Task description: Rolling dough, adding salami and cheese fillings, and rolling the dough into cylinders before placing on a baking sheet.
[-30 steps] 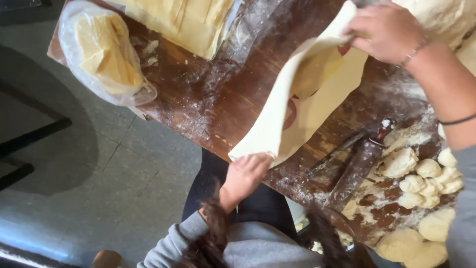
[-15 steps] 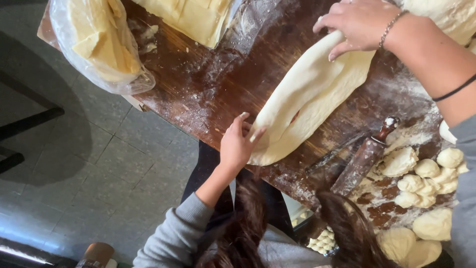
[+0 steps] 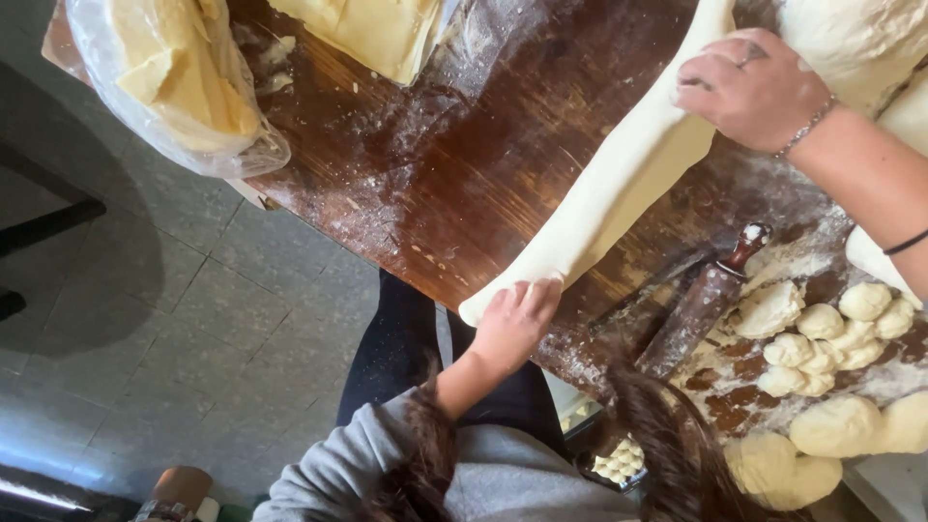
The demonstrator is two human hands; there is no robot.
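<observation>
Dough (image 3: pixel 619 184), rolled into a long strip, lies across the floured tabletop (image 3: pixel 435 164) from eleven o'clock near my body toward two o'clock. My left hand (image 3: pixel 512 324) presses its near end with fingers together and flat; my right hand (image 3: pixel 749 87) rests curled on the far end. I judge uneven pulling could thin or tear the strip, or the near end could slip off the edge.
</observation>
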